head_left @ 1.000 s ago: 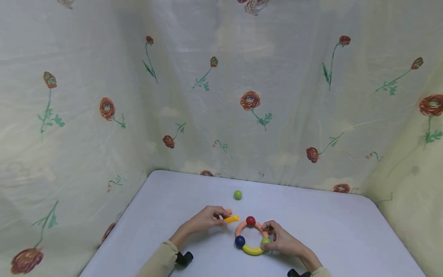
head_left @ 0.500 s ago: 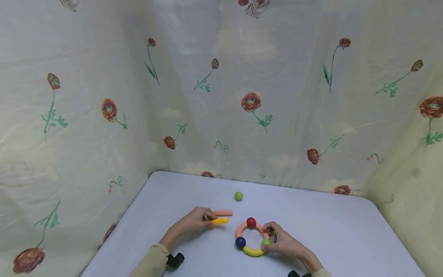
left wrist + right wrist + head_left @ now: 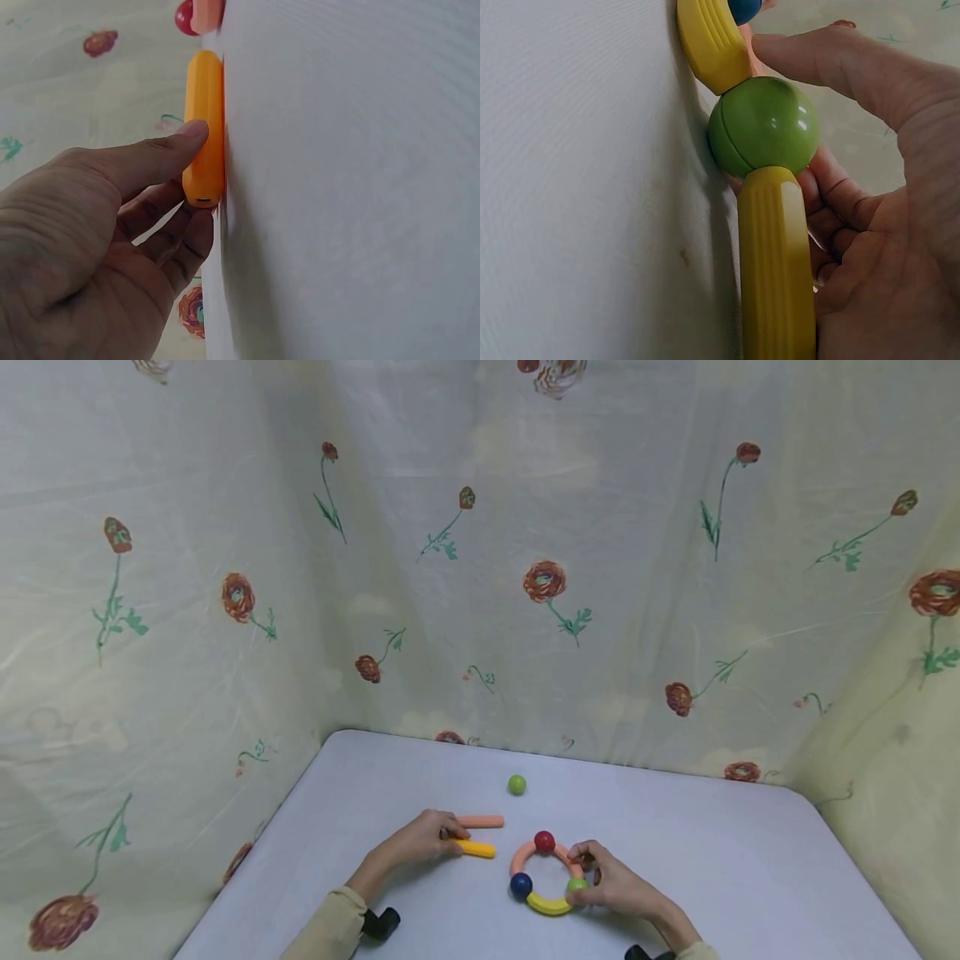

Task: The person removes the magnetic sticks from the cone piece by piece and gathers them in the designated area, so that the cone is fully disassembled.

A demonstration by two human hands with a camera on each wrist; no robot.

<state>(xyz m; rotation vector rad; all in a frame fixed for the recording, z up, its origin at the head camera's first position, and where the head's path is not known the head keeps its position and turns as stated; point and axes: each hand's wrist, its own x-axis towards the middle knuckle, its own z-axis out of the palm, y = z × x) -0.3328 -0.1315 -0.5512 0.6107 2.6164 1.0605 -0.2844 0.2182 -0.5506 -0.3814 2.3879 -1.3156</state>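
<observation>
On a white table [image 3: 712, 860] enclosed by a floral curtain [image 3: 225, 568], the items run left to right as follows.

Left hand [image 3: 420, 842]: at about 8 o'clock on the table. Thumb and fingers pinch the near end of an orange-yellow straight rod [image 3: 474, 849], which lies flat on the table surface. In the left wrist view the thumb [image 3: 161, 154] presses on the rod's upper side while the curled fingers close against its end from below.

Pink straight rod [image 3: 480, 821]: lying flat just beyond the orange-yellow rod, at its 12 o'clock, close to the left hand's fingertips; whether they touch it cannot be told.

Loose green ball [image 3: 517, 785]: alone near the table's centre, well apart from both hands, at 12 o'clock from the ring.

Toy ring [image 3: 545, 875]: lying flat at about 6 o'clock on the table. It is a loop of curved segments joined by balls: red ball [image 3: 544, 842] at the ring's 12 o'clock, blue ball [image 3: 521, 885] at 8 o'clock, yellow curved segment [image 3: 547, 905] at 6 o'clock, green joint ball [image 3: 576, 885] at 4 o'clock. Nothing lies inside the loop.

Right hand [image 3: 618, 887]: fingers curled round the ring's right side; the right wrist view shows the thumb and fingers closing beside the green joint ball.
</observation>
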